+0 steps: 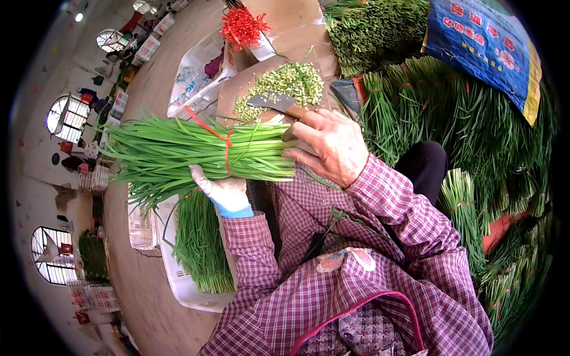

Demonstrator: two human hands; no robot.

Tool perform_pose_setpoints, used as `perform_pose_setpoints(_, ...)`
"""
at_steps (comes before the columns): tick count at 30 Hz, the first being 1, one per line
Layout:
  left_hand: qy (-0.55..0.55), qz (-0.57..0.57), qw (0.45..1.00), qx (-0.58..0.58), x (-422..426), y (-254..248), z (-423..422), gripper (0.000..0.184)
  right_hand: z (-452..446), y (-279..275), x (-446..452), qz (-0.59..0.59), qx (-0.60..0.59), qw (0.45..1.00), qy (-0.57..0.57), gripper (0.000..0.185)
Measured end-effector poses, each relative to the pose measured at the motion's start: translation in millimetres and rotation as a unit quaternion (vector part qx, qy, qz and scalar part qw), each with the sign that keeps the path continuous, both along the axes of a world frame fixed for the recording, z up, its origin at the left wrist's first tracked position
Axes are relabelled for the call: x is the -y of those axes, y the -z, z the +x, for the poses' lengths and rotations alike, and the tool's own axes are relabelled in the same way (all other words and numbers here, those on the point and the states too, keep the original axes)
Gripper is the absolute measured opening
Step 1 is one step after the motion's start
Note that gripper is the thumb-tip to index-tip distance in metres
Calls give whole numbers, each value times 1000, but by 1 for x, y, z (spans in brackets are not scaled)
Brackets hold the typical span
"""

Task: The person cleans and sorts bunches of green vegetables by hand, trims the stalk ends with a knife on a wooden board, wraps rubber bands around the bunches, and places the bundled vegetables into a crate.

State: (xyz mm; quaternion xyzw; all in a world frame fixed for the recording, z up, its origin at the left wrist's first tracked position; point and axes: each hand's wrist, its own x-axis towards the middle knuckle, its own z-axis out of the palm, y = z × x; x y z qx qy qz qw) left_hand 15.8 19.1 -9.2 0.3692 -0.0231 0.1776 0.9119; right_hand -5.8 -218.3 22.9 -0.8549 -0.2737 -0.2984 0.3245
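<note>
A large bunch of garlic chives (178,148), tied with a red band (228,145), lies across my left hand (221,188), which wears a white and blue glove. That hand grips the bunch from below, with the thumb showing at its lower edge. My bare right hand (332,145) is closed around the wooden handle of a knife (270,102). Its fingers also touch the pale stem ends of the bunch. The knife's dark blade points left, over a pile of chopped stem ends (285,83) on a board (228,98).
A white crate (178,291) with more chives (205,243) stands below my left hand. Red ties (242,28) and a white basket (205,59) are beyond the board. Many chive bunches (457,113) are stacked at the right, partly under a blue sack (481,47).
</note>
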Motion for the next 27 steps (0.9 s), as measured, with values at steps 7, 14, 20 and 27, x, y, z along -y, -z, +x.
perform_pose_setpoints(7,-6,-9,1000,-9,5,-6,-6,71,1,8,-8,6,-15,1000,2,19)
perform_pose_setpoints(14,-72,-32,997,-23,-21,-9,-1,68,-16,20,50,46,-86,995,36,12)
perform_pose_setpoints(20,-35,-24,999,27,-55,-5,-10,75,-5,98,153,-84,-157,946,269,13)
perform_pose_setpoints(27,-79,41,995,35,-57,3,-11,75,11,63,99,-146,-172,957,183,25)
